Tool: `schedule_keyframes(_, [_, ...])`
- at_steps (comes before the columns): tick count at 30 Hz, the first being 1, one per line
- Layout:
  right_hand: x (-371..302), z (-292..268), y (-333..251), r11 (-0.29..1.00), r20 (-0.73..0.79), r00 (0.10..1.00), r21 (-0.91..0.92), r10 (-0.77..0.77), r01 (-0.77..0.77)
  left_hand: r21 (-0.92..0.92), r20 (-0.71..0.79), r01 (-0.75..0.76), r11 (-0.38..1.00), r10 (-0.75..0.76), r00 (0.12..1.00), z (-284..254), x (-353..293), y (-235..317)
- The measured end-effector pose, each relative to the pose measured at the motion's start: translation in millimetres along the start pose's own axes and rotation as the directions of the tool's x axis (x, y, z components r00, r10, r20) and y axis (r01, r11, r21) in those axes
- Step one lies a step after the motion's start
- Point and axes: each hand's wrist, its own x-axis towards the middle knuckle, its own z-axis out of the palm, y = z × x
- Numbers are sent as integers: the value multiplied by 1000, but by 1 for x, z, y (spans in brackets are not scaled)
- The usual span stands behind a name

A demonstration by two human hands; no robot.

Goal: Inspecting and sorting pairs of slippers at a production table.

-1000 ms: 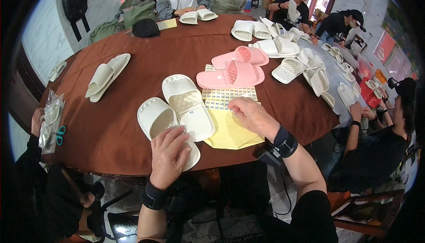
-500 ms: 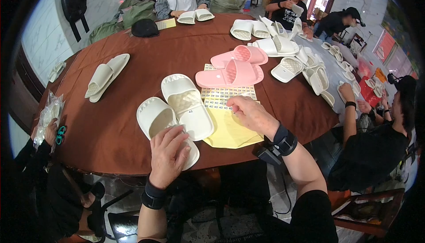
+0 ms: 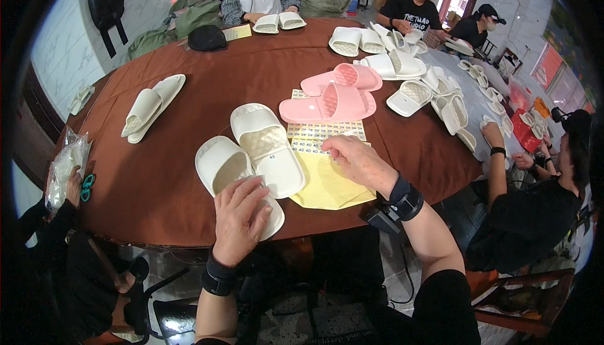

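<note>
A pair of white slippers lies in front of me: the left slipper (image 3: 221, 162) and the right slipper (image 3: 277, 167), which has a small dark printed mark on its sole. My left hand (image 3: 241, 216) lies across the heel part of the left slipper, fingers stretched out. Beside the pair is a yellow sticker sheet (image 3: 333, 184) with rows of small printed labels. Over its printed rows is my right hand (image 3: 358, 166), fingers curled in a pinch; whatever is at the fingertips is too small to make out. Two pink slippers (image 3: 327, 106) rest on the sheet's far end.
A brown cloth covers the round table (image 3: 138, 200). White slippers (image 3: 151, 107) lie at the left, and more are piled (image 3: 412, 87) at the far right. Co-workers sit around; one person's hand (image 3: 73, 186) at the left holds a plastic-wrapped package (image 3: 66, 162) near teal-handled scissors (image 3: 87, 188).
Both my hands stay nearly still on the slipper and the sheet. Across the table at the far right, two co-workers have shifted, one lowering a white slipper.
</note>
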Motion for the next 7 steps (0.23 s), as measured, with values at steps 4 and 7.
schedule_keyframes(4, [0, -1, -3, 1000, 8, 1000, 3, 15, -15, 3, 8, 7, 1000, -7, 1000, 0, 0, 1])
schedule_keyframes(7, [0, -3, -6, 998, 22, 998, 12, 57, -58, 1, 6, 10, 1000, -10, 1000, 0, -1, 0])
